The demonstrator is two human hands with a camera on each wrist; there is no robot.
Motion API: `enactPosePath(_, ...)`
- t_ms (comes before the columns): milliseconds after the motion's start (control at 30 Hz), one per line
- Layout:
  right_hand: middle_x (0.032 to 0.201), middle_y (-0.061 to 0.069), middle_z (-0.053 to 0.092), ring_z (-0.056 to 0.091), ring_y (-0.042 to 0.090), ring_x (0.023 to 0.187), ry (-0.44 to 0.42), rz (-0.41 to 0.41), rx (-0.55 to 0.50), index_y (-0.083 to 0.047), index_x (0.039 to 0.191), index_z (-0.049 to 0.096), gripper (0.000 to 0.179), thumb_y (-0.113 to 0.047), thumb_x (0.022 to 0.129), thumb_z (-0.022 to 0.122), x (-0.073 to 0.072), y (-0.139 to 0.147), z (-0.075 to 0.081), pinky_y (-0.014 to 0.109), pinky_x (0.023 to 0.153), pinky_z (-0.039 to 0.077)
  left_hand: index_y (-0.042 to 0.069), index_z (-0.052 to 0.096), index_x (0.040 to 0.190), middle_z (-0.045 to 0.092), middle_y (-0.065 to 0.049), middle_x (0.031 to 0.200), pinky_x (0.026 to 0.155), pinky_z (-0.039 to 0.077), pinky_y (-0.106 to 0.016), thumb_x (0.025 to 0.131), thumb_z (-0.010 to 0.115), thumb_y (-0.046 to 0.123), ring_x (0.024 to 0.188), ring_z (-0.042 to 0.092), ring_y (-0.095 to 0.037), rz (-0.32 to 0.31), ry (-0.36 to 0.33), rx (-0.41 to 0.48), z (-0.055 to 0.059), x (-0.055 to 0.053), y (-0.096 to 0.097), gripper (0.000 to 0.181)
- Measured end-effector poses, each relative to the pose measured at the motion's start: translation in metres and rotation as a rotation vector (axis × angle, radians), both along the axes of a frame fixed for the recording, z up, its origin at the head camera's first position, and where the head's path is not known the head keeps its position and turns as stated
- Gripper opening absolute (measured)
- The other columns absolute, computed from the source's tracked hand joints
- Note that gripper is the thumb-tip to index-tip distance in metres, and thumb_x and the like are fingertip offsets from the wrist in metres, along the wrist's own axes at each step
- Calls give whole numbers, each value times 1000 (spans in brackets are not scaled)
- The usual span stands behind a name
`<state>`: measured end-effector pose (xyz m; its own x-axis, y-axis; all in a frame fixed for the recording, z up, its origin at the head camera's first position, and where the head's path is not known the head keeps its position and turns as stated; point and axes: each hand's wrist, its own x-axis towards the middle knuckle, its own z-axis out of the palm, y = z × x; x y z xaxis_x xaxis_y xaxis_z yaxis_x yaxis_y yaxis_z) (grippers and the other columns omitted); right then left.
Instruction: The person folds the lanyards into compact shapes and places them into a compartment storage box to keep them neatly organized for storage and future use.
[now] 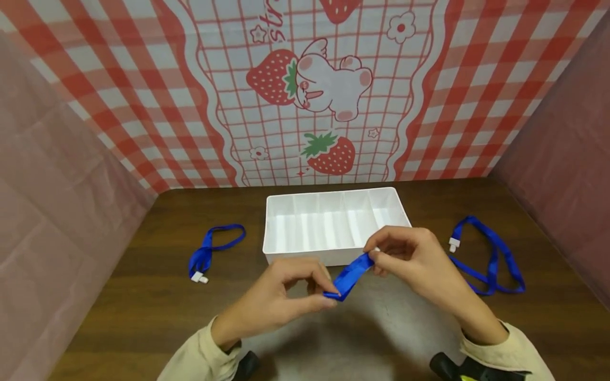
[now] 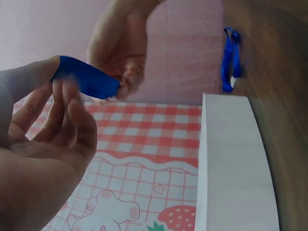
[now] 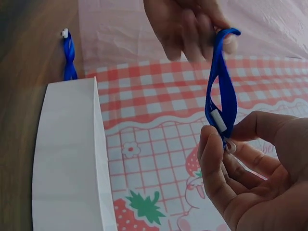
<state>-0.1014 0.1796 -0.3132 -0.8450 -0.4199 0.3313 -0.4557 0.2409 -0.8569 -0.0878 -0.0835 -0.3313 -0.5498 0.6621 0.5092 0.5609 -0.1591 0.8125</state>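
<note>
Between both hands, in front of the white box, a blue lanyard [image 1: 351, 276] is held up folded into a short strip. My left hand [image 1: 290, 291] pinches its lower left end between thumb and fingertips. At the upper right end, my right hand [image 1: 410, 256] pinches the strip with thumb and forefinger. The right wrist view shows a white clip [image 3: 218, 120] on the lanyard close to the right fingertips. The folded layers bow apart between the hands in that view.
A white box [image 1: 310, 256] with several compartments stands at the table's middle. One blue lanyard [image 1: 202, 256] with a white clip lies left of it, another blue lanyard [image 1: 495, 254] lies looped on the right. A red-checked strawberry cloth [image 1: 305, 121] hangs behind the brown table [image 1: 138, 312].
</note>
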Motion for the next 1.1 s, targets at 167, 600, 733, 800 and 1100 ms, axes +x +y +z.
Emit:
enactPosePath(167, 81, 6, 69, 67, 19, 65, -71, 103, -3, -5, 96, 70, 9, 1, 95, 63, -2, -3, -5, 35, 59, 57, 7, 68, 93, 66, -13, 124, 102, 48, -40, 89, 72, -1, 124, 57, -25, -62, 128, -19, 4, 3, 3, 10)
enactPosePath(600, 92, -3, 73, 72, 14, 77, 107, 15, -2, -15, 99, 73, 15, -2, 94, 67, 15, -28, -11, 31, 66, 59, 7, 72, 113, 72, 5, 89, 56, 48, -18, 96, 66, 7, 68, 55, 0, 265, 198, -119, -4, 3, 7, 19)
enactPosePath(733, 95, -2, 74, 71, 13, 77, 155, -30, -20, -13, 100, 74, 16, -1, 93, 68, 18, -36, -13, 29, 65, 59, 10, 64, 121, 73, 5, 89, 53, 46, -18, 96, 67, 8, 65, 55, -1, 339, 121, -131, -6, 5, 11, 26)
enactPosePath(800, 95, -2, 74, 71, 12, 78, 174, -51, -22, -12, 100, 74, 15, -1, 92, 69, 19, -39, -14, 28, 65, 59, 11, 59, 120, 73, 4, 88, 52, 45, -19, 94, 68, 7, 64, 54, -1, 384, 96, -139, -6, 6, 13, 27)
enactPosePath(1100, 102, -4, 74, 72, 12, 90, 207, -33, -6, -11, 105, 74, 17, -1, 91, 70, 25, -45, -17, 27, 73, 59, 8, 55, 115, 70, 5, 80, 44, 38, -17, 90, 71, 2, 53, 43, 1, 507, 122, -155, -7, 9, 17, 30)
